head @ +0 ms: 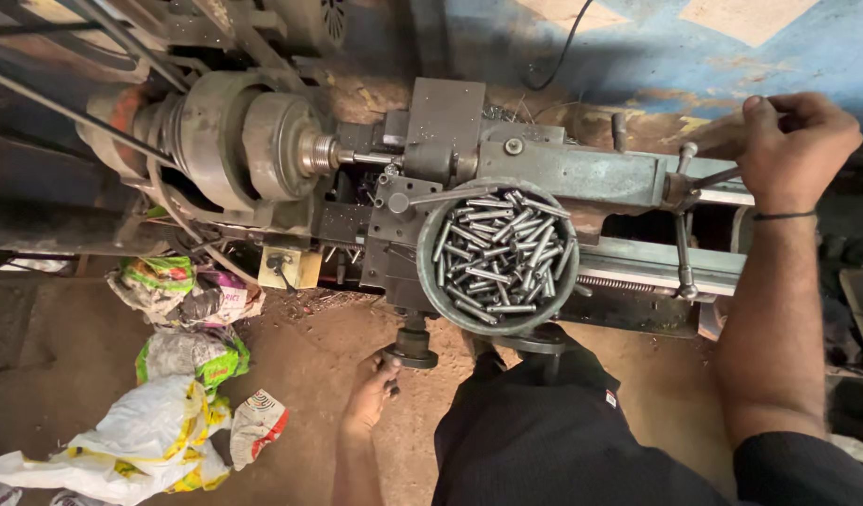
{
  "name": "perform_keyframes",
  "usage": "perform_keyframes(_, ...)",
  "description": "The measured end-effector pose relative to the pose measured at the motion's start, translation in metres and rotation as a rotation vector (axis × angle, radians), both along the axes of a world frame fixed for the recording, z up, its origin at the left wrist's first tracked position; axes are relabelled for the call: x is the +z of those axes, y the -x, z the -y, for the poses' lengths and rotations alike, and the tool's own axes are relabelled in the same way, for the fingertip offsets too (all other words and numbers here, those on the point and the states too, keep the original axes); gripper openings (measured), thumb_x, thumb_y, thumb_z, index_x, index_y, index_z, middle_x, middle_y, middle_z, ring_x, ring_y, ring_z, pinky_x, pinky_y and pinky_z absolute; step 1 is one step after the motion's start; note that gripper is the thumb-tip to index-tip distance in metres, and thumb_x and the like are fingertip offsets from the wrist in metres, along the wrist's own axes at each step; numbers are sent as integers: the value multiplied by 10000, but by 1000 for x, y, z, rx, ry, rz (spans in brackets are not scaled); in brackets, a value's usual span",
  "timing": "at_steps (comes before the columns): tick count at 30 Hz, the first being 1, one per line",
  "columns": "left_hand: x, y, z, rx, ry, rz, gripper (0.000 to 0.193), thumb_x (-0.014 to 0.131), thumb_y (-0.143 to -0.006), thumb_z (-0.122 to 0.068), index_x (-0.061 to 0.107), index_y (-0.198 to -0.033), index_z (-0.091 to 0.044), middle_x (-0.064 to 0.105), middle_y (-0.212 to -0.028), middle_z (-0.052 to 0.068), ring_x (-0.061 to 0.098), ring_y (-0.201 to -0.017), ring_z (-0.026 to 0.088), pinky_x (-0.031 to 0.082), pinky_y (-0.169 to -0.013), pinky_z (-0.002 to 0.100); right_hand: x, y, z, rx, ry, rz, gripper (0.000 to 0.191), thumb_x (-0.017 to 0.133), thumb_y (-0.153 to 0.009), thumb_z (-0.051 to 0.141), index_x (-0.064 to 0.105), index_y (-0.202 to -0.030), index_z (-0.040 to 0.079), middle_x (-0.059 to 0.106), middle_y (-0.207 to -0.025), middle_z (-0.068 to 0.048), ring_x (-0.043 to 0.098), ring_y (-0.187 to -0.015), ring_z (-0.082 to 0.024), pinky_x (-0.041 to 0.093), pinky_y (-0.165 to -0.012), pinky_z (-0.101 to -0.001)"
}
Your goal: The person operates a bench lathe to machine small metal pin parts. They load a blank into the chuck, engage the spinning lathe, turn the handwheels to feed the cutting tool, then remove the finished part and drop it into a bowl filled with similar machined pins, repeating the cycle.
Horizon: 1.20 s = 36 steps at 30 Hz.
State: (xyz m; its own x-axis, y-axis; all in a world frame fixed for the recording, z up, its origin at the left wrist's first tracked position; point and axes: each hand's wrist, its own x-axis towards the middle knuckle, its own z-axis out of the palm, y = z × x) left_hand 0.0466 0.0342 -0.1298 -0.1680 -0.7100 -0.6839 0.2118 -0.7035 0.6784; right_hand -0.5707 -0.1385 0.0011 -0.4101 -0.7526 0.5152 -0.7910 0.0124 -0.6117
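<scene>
I look down on a small metal lathe [563,173]. My left hand [373,394] grips the black cross-slide handwheel [413,351] at the machine's front. My right hand [792,141] is closed around a spoke of the turret lever handle [708,180] at the right end. A round green bowl [497,251] full of several short steel pins rests on the lathe in front of me. The chuck [277,145] holds a thin rod [361,157] pointing toward the tool block [441,122].
Crumpled plastic bags [183,375] lie on the dirt floor at the left. Drive belts and a stepped pulley [141,122] stand left of the chuck. A blue painted wall [638,47] rises behind the machine.
</scene>
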Motion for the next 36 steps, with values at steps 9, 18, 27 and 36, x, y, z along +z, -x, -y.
perform_keyframes(9, 59, 61, -3, -257, -17, 1092, 822, 933, -578, -484, 651, -1244, -94, 754, -905, 129, 720, -784, 264, 569, -727, 392, 4, -6, 0, 9, 38, 77, 118, 760, -935, 20, 743, -975, -90, 713, -850, -97, 652, -796, -122, 515, -728, -276)
perform_keyframes(18, 35, 59, -18, -227, 140, 1246, 1074, 950, -525, -546, 547, -1375, -29, 750, -894, 188, 746, -813, 343, 594, -743, 451, 11, -13, -4, 18, -3, 107, 136, 740, -1008, 25, 737, -996, -110, 719, -841, -110, 685, -769, -139, 525, -666, -280)
perform_keyframes(27, -42, 66, -35, 25, 433, 575, 691, 803, -723, -472, 626, -1209, -14, 723, -884, 136, 701, -762, 268, 572, -697, 400, 30, -14, -11, 341, -34, 731, 438, 546, -1222, 275, 642, -1040, -111, 569, -658, -104, 555, -527, -148, 474, -528, -295)
perform_keyframes(36, -33, 26, -1, 552, 604, 663, 422, 686, -917, -357, 661, -1118, 13, 697, -940, 112, 665, -795, 219, 556, -704, 359, 18, -18, -36, 395, 72, 772, 599, 453, -1271, 412, 519, -922, -71, 490, -695, -136, 489, -574, -215, 449, -603, -344)
